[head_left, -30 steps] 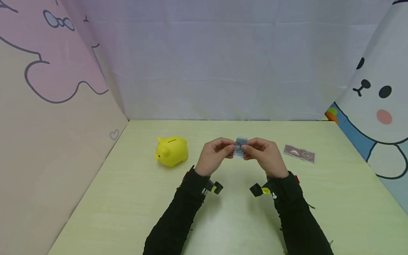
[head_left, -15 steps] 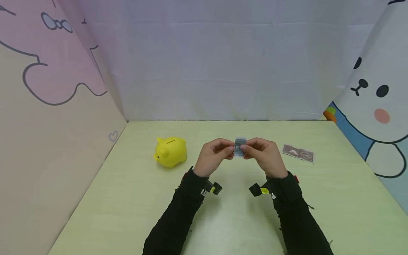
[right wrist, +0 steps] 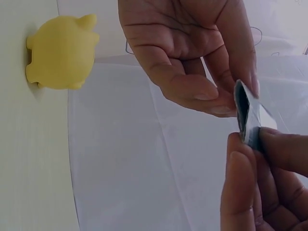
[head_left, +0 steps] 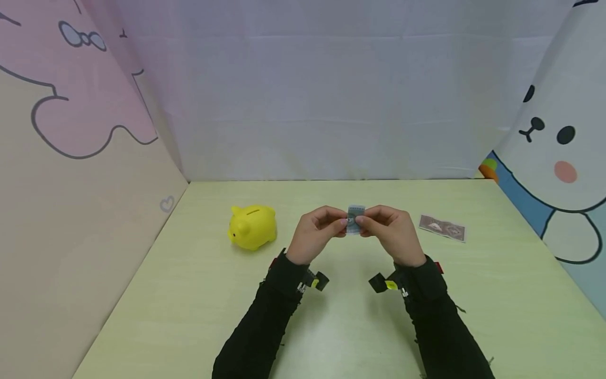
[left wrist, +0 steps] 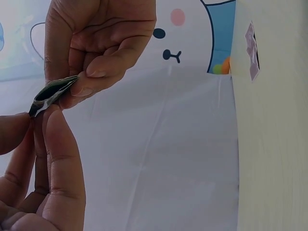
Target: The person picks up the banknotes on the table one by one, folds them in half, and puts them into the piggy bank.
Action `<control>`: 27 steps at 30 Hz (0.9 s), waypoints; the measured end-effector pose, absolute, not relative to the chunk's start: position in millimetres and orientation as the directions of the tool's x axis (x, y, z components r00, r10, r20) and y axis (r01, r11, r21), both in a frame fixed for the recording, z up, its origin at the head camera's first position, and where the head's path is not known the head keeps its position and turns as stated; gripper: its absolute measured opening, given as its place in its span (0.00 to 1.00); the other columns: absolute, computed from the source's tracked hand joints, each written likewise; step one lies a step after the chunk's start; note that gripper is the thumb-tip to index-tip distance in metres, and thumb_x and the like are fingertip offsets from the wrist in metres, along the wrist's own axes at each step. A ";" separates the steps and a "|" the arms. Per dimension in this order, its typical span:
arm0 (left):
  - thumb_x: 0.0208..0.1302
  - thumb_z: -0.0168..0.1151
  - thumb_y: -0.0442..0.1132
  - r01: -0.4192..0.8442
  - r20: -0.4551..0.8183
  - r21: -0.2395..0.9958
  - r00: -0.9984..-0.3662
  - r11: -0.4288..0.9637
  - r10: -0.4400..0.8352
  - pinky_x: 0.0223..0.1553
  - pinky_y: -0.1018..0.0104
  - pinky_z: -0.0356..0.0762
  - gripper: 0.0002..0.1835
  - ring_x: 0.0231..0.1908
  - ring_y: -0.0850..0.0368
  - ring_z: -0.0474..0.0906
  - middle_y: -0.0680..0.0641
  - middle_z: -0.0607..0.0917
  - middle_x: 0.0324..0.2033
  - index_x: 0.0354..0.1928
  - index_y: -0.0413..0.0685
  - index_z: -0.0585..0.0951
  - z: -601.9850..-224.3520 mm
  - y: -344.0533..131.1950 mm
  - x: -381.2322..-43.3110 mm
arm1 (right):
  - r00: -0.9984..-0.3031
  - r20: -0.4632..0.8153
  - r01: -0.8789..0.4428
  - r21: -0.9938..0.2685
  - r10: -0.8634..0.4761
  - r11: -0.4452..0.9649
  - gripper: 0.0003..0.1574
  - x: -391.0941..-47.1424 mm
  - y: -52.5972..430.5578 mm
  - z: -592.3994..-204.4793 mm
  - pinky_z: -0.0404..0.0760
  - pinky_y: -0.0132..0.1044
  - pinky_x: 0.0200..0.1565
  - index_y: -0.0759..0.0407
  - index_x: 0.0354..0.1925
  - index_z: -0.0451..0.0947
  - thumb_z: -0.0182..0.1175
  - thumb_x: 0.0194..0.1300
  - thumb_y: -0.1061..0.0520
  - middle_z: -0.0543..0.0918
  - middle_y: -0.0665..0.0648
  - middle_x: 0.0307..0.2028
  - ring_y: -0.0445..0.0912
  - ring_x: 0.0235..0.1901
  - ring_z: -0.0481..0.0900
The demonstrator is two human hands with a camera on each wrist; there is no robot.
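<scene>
Pinching the folded note (head_left: 354, 215) above the table (head_left: 350, 337), left hand (head_left: 317, 231) at one side, right hand (head_left: 393, 231) at the other. Gapes between layers; likely handles light and limp, creases easily; calls for gentle hold at the edges.

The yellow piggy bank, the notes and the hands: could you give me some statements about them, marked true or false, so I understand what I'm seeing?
1. The left hand and the right hand both pinch the folded blue-grey note. True.
2. The yellow piggy bank stands upright on the table. True.
3. The yellow piggy bank is to the right of both hands. False: it is to their left.
4. The brownish note lies on the table, to the right of the hands. True.
5. The brownish note touches the yellow piggy bank. False: they are well apart.
6. The person wears white. False: the sleeves are black.
</scene>
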State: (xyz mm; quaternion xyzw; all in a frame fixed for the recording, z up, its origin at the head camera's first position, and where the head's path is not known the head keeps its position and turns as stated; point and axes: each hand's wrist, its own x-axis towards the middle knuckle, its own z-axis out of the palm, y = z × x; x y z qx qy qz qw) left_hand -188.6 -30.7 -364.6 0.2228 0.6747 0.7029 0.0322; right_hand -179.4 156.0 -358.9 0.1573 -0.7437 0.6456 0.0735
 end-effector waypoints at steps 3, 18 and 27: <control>0.64 0.57 0.33 0.258 0.273 0.962 -0.897 -0.088 0.348 0.43 0.61 0.79 0.11 0.39 0.52 0.80 0.41 0.80 0.41 0.47 0.36 0.78 -365.0 -30.7 -188.6 | -0.936 0.323 -0.339 -0.934 -0.140 0.115 0.16 -179.1 155.9 -359.1 0.82 0.36 0.35 0.72 0.38 0.78 0.62 0.61 0.57 0.81 0.57 0.30 0.46 0.27 0.79; 0.64 0.56 0.32 0.218 0.238 0.971 -0.898 -0.097 0.369 0.45 0.61 0.79 0.14 0.43 0.45 0.79 0.36 0.79 0.45 0.50 0.33 0.77 -362.5 -30.3 -187.5 | -0.931 0.340 -0.356 -0.926 -0.133 0.125 0.15 -178.1 154.7 -358.8 0.82 0.35 0.35 0.72 0.37 0.78 0.62 0.61 0.58 0.80 0.57 0.30 0.46 0.27 0.79; 0.64 0.58 0.34 0.223 0.252 0.967 -0.893 -0.121 0.372 0.44 0.60 0.79 0.14 0.40 0.53 0.81 0.41 0.80 0.44 0.50 0.36 0.78 -362.4 -29.3 -185.8 | -0.928 0.348 -0.364 -0.923 -0.132 0.123 0.14 -178.6 153.6 -360.3 0.82 0.34 0.35 0.72 0.37 0.78 0.61 0.61 0.59 0.80 0.58 0.30 0.46 0.28 0.79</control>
